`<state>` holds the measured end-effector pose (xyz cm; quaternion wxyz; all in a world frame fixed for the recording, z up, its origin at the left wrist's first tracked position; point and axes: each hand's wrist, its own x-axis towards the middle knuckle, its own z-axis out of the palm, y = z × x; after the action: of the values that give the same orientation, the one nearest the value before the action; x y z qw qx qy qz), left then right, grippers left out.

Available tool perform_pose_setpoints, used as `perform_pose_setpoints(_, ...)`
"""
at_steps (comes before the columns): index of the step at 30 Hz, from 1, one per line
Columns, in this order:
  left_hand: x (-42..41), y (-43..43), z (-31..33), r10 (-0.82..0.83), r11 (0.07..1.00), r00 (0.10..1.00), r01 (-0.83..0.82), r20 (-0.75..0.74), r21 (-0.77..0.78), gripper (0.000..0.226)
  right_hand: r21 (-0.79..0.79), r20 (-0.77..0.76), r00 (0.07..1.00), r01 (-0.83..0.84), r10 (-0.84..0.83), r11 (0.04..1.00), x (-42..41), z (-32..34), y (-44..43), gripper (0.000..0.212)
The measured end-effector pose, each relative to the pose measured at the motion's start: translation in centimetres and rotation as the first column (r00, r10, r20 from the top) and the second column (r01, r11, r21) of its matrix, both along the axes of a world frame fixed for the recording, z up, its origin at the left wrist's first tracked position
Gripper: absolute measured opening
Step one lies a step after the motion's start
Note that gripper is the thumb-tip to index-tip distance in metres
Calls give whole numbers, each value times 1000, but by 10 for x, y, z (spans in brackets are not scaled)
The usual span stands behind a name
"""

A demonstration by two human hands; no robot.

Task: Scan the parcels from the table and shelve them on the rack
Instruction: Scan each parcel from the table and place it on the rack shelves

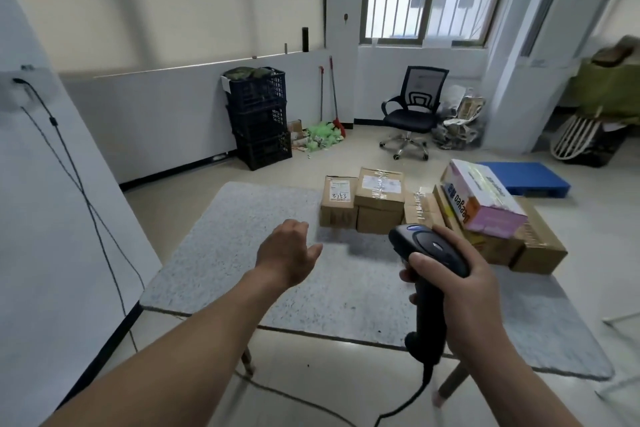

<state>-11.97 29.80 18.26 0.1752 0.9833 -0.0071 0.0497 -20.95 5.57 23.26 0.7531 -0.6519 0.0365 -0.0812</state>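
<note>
Several cardboard parcels stand at the far right of the grey speckled table (242,253). A small box with a handwritten label (337,201) is leftmost, a taped box (379,198) beside it, and a pink and orange carton (485,198) lies tilted on top of brown boxes (536,246). My right hand (464,284) grips the handle of a black corded barcode scanner (427,253), its head pointing toward the parcels. My left hand (287,253) hovers over the table, fingers relaxed, holding nothing, a short way left of the small labelled box.
Stacked dark crates (258,114) stand against the far wall, with brooms and green clutter beside them. An office chair (412,111) sits under the window. A blue pallet (526,178) lies on the floor behind the parcels. A white panel with cables (45,184) is at my left.
</note>
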Motion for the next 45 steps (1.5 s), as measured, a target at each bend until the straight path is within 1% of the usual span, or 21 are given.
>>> perform_pose_setpoints(9,176,-16,-26,-39,987,996,25,-86,-161,51,-32,-2,993,116,-116,993,135,-13,-2,44)
perform_pose_setpoints(11,210,-21,-34,-48,982,994,30,-97,-186,49,-33,-18,990,137,-137,990,159,-18,-3,45)
perform_pose_setpoints(13,236,-27,-43,-54,975,990,25,-127,-221,47,-42,-49,988,146,-148,988,178,-23,-4,52)
perform_pose_setpoints(17,281,-40,-57,-46,954,979,-17,-200,-301,40,-13,-89,983,163,-163,987,217,-31,-10,51)
perform_pose_setpoints(20,312,-48,-72,-6,927,963,-96,-271,-363,46,-22,-112,980,165,-166,986,247,-39,-17,54)
perform_pose_setpoints(22,329,-53,-82,29,906,951,-154,-306,-393,49,-13,-133,980,150,-151,989,265,-47,-22,55)
perform_pose_setpoints(25,350,-64,-96,54,866,930,-225,-364,-447,42,-7,-171,976,135,-134,991,292,-62,-32,66)
perform_pose_setpoints(27,362,-72,-106,59,840,911,-266,-408,-473,45,2,-196,973,126,-124,992,308,-73,-38,70)
perform_pose_setpoints(31,384,-88,-121,84,829,876,-326,-475,-455,57,15,-238,965,117,-110,993,337,-91,-51,67)
perform_pose_setpoints(35,399,-104,-132,83,826,861,-341,-501,-450,50,25,-259,962,93,-83,995,358,-98,-60,63)
perform_pose_setpoints(39,411,-113,-140,99,814,842,-375,-531,-443,52,32,-262,963,78,-67,996,374,-103,-67,57)
perform_pose_setpoints(42,417,-114,-147,112,775,828,-418,-549,-474,49,41,-273,961,57,-44,997,382,-105,-70,58)
perform_pose_setpoints(45,422,-110,-157,108,724,816,-456,-568,-517,54,44,-273,962,38,-25,998,387,-105,-69,57)
